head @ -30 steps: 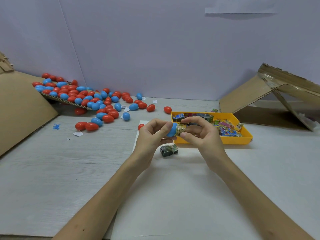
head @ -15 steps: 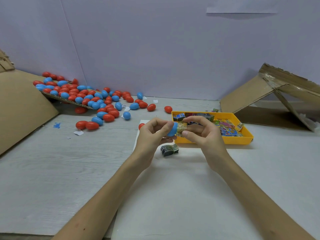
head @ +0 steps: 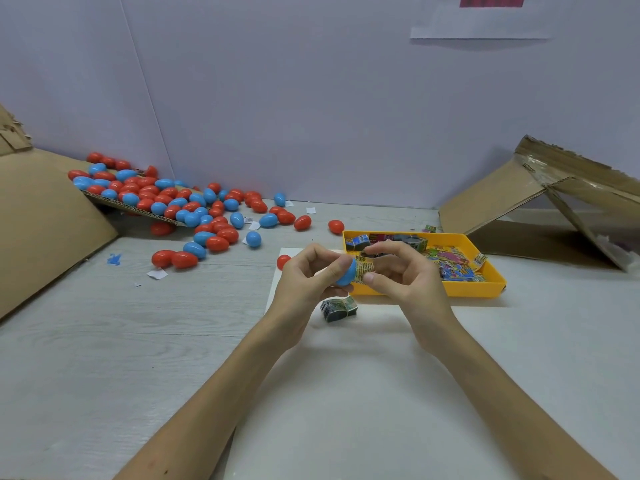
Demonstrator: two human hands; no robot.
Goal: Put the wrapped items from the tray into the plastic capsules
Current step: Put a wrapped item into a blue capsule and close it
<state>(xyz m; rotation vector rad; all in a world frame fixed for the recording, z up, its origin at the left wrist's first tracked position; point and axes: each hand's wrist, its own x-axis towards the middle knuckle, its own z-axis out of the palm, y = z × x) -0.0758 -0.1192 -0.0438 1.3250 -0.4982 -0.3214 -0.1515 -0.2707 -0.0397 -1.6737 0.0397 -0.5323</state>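
I have the blue capsule half [head: 346, 276] cupped in my left hand [head: 304, 282], thumb and fingers curled round its shell with the open mouth turned to the right. My right hand [head: 405, 282] pinches the wrapped item [head: 365, 269] between thumb and fingertips, with its end at or just inside that mouth; how deep it sits I cannot tell. Both are held in the air over the middle of the desk, just in front of the near rim of the yellow tray [head: 467, 291]. To do this well, I judge I should keep the shell steady and line the bundle up with the opening. Then I press it straight in, squeezing the crinkled wrapper narrow so no corner catches on the lip. A second wrapped bundle [head: 337, 308] lies on the white sheet [head: 346, 393] right below my hands, and a red capsule piece [head: 282, 261] sits just behind my left hand, so I should not drop my wrists. Room to move, as I judge it, lies toward the near edge. The capsule pile [head: 180, 202] crowds the far left corner, and a cardboard flap [head: 519, 199] crowds the far right.
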